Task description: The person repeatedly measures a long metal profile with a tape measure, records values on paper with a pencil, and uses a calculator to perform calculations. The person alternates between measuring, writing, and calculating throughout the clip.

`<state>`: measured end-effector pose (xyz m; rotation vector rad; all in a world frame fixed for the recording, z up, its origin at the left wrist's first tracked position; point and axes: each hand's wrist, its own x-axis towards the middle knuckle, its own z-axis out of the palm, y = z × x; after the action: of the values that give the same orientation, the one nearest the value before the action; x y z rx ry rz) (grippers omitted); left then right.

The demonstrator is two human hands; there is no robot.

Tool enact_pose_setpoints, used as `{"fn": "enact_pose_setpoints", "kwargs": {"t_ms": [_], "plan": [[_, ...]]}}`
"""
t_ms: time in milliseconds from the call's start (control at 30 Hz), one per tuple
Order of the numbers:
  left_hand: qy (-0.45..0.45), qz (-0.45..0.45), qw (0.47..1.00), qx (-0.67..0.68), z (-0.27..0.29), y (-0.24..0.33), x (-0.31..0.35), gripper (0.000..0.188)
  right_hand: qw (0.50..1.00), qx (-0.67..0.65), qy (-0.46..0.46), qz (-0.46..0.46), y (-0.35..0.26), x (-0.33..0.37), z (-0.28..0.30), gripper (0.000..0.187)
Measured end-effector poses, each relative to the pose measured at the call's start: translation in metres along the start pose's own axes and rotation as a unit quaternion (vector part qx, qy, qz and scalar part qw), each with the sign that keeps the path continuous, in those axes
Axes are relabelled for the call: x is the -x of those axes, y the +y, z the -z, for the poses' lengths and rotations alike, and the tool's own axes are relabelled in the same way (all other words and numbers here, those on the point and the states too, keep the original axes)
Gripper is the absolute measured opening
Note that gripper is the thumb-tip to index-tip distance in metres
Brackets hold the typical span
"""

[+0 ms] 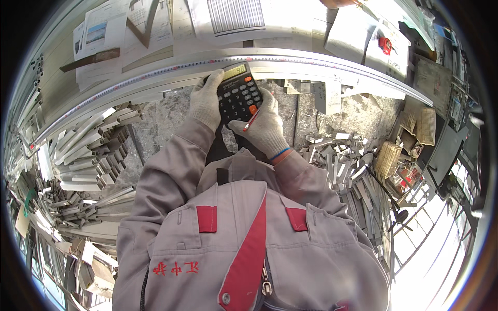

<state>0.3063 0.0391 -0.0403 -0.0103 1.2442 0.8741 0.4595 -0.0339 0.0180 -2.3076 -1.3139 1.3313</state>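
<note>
A black calculator [236,98] with grey and orange keys and a lit display is held up in front of my chest. My left hand [206,101], in a white knit glove, grips its left edge, thumb near the display. On the other side my right hand [265,124], gloved the same way, steadies the lower right edge. A thin red pencil or pen [251,120] is tucked between the fingers of that hand. Just beyond the calculator, a long measuring tape [171,67] runs along a pale metal bar on the bench.
Papers and drawings [101,39] lie on the bench, with a metal square [142,31] over them. A red tape measure [385,45] sits at the far right. Stacked metal profiles [85,150] fill the left floor; offcuts [337,160] and wicker-like baskets [388,159] are at right.
</note>
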Motion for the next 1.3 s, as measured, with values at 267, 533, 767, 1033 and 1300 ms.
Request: {"fn": "enact_pose_setpoints", "kwargs": {"t_ms": [267, 533, 767, 1033, 1300], "plan": [[-0.007, -0.020, 0.999, -0.049, 0.001, 0.011, 0.002, 0.021, 0.986, -0.150, -0.072, -0.019, 0.010, 0.011, 0.022, 0.104], [-0.090, 0.042, 0.991, -0.084, 0.000, 0.028, 0.003, 0.025, 0.926, -0.363, -0.105, 0.024, 0.033, 0.024, 0.037, 0.060], [-0.126, 0.056, 0.989, -0.060, 0.012, 0.032, 0.000, 0.020, 0.901, -0.419, -0.114, -0.027, 0.026, 0.033, 0.038, 0.046], [-0.153, 0.054, 0.986, -0.045, 0.009, 0.042, 0.007, 0.020, 0.898, -0.432, -0.079, -0.036, 0.011, 0.043, 0.031, 0.046], [-0.126, 0.053, 0.989, -0.051, 0.009, 0.039, 0.012, 0.020, 0.904, -0.415, -0.071, -0.076, 0.009, 0.046, 0.031, 0.043]]}}
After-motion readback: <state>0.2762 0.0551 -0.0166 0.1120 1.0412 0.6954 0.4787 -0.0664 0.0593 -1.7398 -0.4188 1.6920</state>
